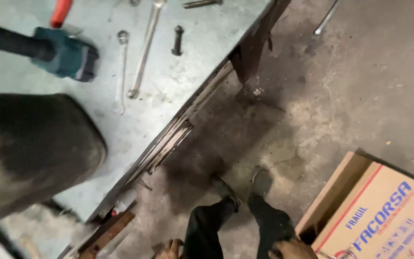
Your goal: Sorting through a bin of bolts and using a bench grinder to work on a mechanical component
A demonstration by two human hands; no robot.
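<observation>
My left hand (170,249) shows only partly at the bottom edge, beside my left trouser leg, with nothing seen in it. My right hand (289,250) lies against my right leg, close to a cardboard box (374,211). Both hands are cut off by the frame, so their fingers are unclear. My dark shoes (226,187) stand on the stained concrete floor (341,96). Another person's teal-gloved hand (68,53) rests on a grey metal table (188,57), near a red-handled tool (61,12).
On the table lie a long wrench (144,48), a smaller wrench (120,67) and a dark bolt (178,40). A large dark grimy shape (29,148) covers the table's near left. The table leg (252,48) and scrap pieces (111,230) stand by its edge.
</observation>
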